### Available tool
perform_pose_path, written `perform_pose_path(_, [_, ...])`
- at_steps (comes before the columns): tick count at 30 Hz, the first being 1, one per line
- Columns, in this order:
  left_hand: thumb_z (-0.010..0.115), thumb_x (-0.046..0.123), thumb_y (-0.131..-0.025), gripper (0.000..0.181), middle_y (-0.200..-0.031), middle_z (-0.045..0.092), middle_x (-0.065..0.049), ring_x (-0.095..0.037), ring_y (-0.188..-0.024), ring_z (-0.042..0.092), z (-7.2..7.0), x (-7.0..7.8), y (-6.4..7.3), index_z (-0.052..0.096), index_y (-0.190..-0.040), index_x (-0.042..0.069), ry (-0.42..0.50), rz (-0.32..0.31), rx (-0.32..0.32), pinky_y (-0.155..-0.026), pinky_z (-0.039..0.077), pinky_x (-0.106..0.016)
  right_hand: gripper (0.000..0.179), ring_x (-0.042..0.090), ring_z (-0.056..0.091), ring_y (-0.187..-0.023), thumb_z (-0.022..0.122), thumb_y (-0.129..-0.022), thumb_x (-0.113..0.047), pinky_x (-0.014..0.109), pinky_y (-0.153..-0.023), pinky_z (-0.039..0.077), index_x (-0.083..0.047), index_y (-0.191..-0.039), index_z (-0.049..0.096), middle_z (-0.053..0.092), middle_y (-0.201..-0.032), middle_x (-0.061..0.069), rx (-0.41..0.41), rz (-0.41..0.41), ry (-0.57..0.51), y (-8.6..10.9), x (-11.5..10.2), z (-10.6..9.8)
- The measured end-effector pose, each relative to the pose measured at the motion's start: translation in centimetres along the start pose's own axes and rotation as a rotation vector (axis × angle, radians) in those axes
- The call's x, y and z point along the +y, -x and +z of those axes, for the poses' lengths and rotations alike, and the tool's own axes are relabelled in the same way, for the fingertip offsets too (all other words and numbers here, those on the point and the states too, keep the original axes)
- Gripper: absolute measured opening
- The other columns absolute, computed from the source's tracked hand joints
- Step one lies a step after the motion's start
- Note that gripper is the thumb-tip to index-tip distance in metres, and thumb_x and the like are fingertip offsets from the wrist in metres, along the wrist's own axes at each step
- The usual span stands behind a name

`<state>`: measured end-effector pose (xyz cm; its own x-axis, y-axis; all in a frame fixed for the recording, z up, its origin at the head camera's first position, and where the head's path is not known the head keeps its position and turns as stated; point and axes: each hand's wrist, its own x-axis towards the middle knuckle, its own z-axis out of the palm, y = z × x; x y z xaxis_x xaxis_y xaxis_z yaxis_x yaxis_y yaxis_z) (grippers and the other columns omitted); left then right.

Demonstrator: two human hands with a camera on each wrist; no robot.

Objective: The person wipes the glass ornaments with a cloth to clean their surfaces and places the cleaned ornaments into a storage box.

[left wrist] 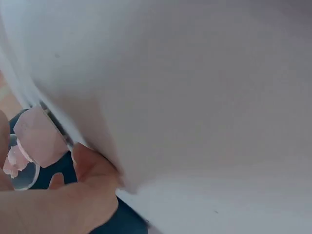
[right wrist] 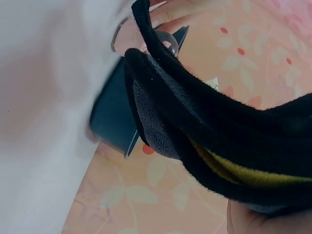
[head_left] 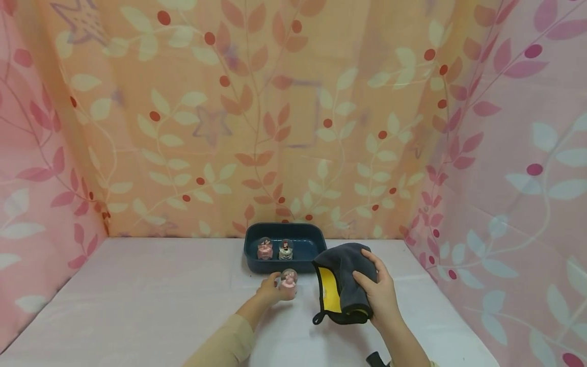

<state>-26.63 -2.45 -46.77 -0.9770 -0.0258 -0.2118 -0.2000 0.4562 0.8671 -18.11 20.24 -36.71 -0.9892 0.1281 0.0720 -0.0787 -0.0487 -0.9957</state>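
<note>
My left hand [head_left: 269,290] grips a small snow globe [head_left: 288,284] with a pink base and a pink figure inside, in front of the dark blue tray [head_left: 253,266]. In the left wrist view the globe's pink faceted base [left wrist: 41,136] shows between thumb and fingers. My right hand [head_left: 381,290] holds a folded grey cloth [head_left: 350,270] with a yellow underside, black edging and a hanging loop, just right of the globe. The right wrist view has the cloth's black edging [right wrist: 204,107] close up, partly covering the globe [right wrist: 131,38].
Inside the tray stand two more snow globes, one with a pink base [head_left: 265,250] and one with a whitish base [head_left: 286,250]. The tray sits at the back of the white table [head_left: 160,295], against a patterned curtain [head_left: 257,127]. A black object [head_left: 376,360] shows by the right wrist.
</note>
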Motion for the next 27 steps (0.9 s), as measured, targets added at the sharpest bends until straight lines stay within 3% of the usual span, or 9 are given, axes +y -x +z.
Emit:
perform_pose_path(3, [0.085,0.021,-0.073,0.072,-0.127,0.047,-0.028,-0.047,-0.117,0.042,0.4,0.0,-0.3,0.05,-0.135,0.004,-0.093,0.009,0.01,-0.099,0.033,-0.061,0.056,0.028,0.048,-0.119,0.054,-0.097,-0.004,0.03,-0.083,0.053,-0.015,-0.148,0.032,0.028,-0.152,0.014,0.007,0.0,0.004,-0.1,0.1,0.0])
perform_pose_path(9, [0.085,0.027,-0.072,0.067,-0.119,0.048,-0.028,-0.047,-0.111,0.045,0.9,0.2,0.2,0.057,-0.127,0.002,-0.163,0.037,0.08,-0.098,0.035,-0.058,0.056,0.025,0.05,-0.117,0.055,-0.096,-0.002,0.031,-0.082,0.054,-0.015,-0.147,0.034,0.028,-0.152,0.012,0.006,0.008,-0.025,-0.1,0.2,0.1])
perform_pose_path(14, [0.087,0.03,-0.069,0.067,-0.11,0.052,-0.026,-0.045,-0.103,0.049,1.1,0.6,0.5,0.06,-0.123,0.001,-0.234,0.025,0.149,-0.093,0.039,-0.053,0.056,0.018,0.057,-0.109,0.055,-0.095,-0.002,0.032,-0.08,0.054,-0.014,-0.146,0.034,0.029,-0.151,0.013,-0.006,-0.001,-0.045,-0.1,0.3,0.1])
perform_pose_path(19, [0.087,0.027,-0.069,0.064,-0.107,0.052,-0.023,-0.041,-0.101,0.05,1.3,0.7,0.1,0.063,-0.122,0.003,-0.223,-0.011,0.168,-0.092,0.04,-0.051,0.055,0.018,0.057,-0.108,0.054,-0.095,-0.001,0.033,-0.081,0.054,-0.015,-0.145,0.035,0.03,-0.15,0.012,0.002,0.011,-0.044,-0.3,0.6,0.1])
perform_pose_path(27, [0.087,0.024,-0.069,0.058,-0.106,0.052,-0.022,-0.041,-0.1,0.051,1.2,0.4,0.0,0.065,-0.119,0.005,-0.197,0.012,0.173,-0.092,0.041,-0.051,0.056,0.022,0.054,-0.112,0.054,-0.095,-0.001,0.032,-0.082,0.054,-0.016,-0.146,0.034,0.03,-0.151,0.012,0.014,0.02,-0.04,-0.4,0.9,-0.1])
